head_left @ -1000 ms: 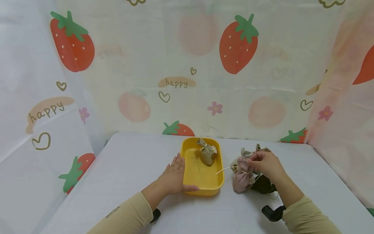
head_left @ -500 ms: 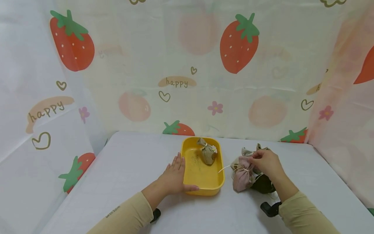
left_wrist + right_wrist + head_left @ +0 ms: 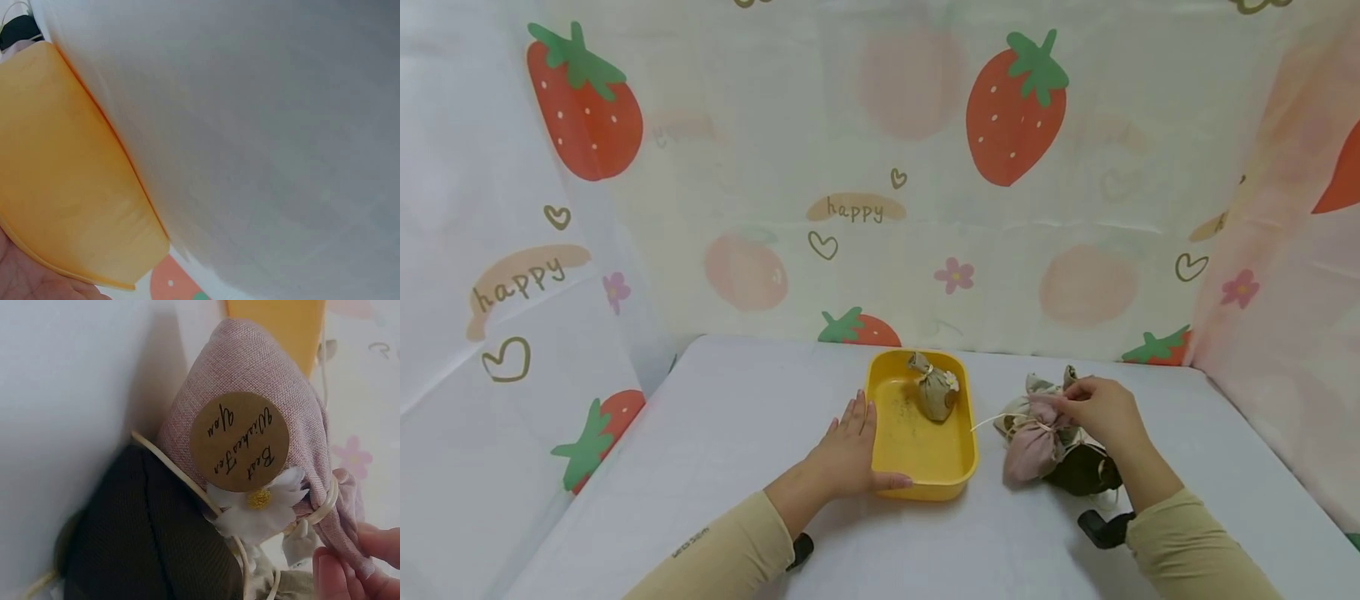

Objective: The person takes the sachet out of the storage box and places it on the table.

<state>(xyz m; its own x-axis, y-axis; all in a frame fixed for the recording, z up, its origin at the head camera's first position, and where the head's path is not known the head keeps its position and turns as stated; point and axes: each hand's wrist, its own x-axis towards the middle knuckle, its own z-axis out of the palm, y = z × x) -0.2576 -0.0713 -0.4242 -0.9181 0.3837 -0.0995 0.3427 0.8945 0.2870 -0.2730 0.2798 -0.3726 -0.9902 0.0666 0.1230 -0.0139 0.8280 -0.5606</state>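
Observation:
My right hand (image 3: 1101, 412) pinches the gathered top of a pink cloth drawstring pouch (image 3: 1030, 454) between thumb and fingers. The right wrist view shows a round "Best Wishes For You" sticker (image 3: 239, 442) and a white cloth flower (image 3: 259, 500) on this pouch (image 3: 262, 369). A dark pouch (image 3: 1082, 471) lies right beside it, and paler pouches are partly hidden behind. My left hand (image 3: 842, 454) rests against the left side of a yellow plastic bin (image 3: 917, 467), fingers straight, thumb over its near rim. Inside the bin, at the back, is a tan pouch (image 3: 936, 396).
White cloth covers the table (image 3: 760, 392). A strawberry-print curtain (image 3: 880, 167) stands behind it and at both sides. Near each wrist is a black device part (image 3: 1105, 529). A thin pale cord (image 3: 988, 421) from the pouches reaches toward the bin's right rim.
My right hand has shifted slightly right, and the pink pouch has risen a little and tilted with its top toward the right. The cord's end has drawn back toward the bin's rim. My left hand stays put.

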